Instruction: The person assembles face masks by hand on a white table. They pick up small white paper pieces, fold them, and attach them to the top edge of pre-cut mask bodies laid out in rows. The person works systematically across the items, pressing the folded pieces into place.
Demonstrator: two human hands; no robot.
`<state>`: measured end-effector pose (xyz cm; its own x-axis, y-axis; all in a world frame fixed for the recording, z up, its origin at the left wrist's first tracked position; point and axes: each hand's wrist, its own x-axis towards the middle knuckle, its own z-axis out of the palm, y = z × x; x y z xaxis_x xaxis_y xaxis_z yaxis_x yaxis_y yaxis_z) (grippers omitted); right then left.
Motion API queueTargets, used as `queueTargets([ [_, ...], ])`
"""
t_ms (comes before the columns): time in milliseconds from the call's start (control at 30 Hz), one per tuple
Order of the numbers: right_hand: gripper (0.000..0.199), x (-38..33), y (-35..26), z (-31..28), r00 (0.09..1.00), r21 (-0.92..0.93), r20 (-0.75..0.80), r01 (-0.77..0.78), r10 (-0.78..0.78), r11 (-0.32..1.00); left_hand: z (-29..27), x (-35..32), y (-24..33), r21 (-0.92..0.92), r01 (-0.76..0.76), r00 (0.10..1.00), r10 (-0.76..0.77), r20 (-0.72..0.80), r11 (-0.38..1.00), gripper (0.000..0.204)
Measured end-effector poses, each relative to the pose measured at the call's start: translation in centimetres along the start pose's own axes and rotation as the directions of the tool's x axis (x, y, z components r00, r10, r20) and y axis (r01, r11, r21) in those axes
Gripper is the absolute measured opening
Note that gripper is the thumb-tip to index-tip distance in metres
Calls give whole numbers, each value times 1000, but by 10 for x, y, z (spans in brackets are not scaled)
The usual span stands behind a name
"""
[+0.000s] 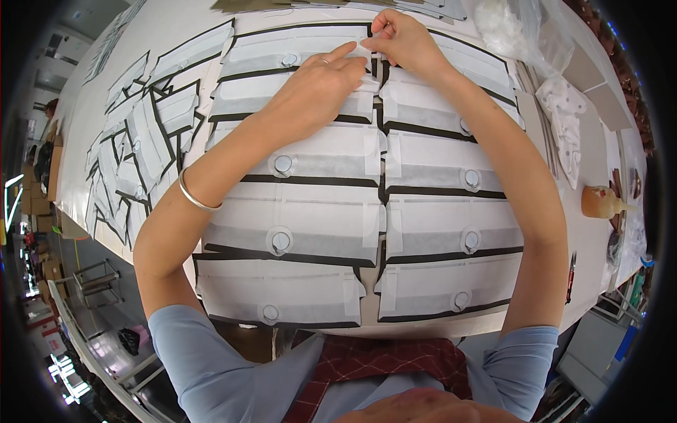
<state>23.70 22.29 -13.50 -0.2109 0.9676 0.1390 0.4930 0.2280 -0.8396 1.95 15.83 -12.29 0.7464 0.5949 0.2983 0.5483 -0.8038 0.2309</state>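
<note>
Two columns of white fabric panels (310, 204) with black edges lie on the table, each with a small round disc (281, 243) near its lower edge. At the far end, my right hand (407, 48) pinches a small white strip (364, 46) at the inner corner of the top left panel (254, 48). My left hand (310, 95) rests across the upper left panels, its index finger stretched toward that strip. Its other fingers are slightly bent beside a white folded piece (367, 84); whether they touch it is hard to see.
A loose heap of similar panels (134, 148) lies to the left. On the right are a white spotted cloth (562, 116), a bottle of amber liquid (603, 202) with a nozzle, and a thin red-and-black tool (570, 277). Clear plastic bags (504, 28) sit at the back right.
</note>
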Motion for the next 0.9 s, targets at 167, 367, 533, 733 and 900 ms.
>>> queueTargets([
  [167,21,-5,-15,-1,996,161,7,-92,92,983,-15,-7,0,-350,278,950,-309,-35,895,36],
  [367,23,-62,-108,16,976,189,209,28,-68,982,-79,-65,37,-726,435,795,-606,32,532,32],
  [533,27,-113,-188,63,905,274,370,110,-210,955,-111,-138,68,-776,439,740,-672,27,452,27],
  [733,21,-139,-219,109,873,317,466,-11,-145,948,-127,-210,107,-812,399,654,-753,-73,426,26],
  [900,20,-162,-227,141,816,309,566,-80,-115,948,-124,-259,126,-852,437,579,-815,21,288,24],
])
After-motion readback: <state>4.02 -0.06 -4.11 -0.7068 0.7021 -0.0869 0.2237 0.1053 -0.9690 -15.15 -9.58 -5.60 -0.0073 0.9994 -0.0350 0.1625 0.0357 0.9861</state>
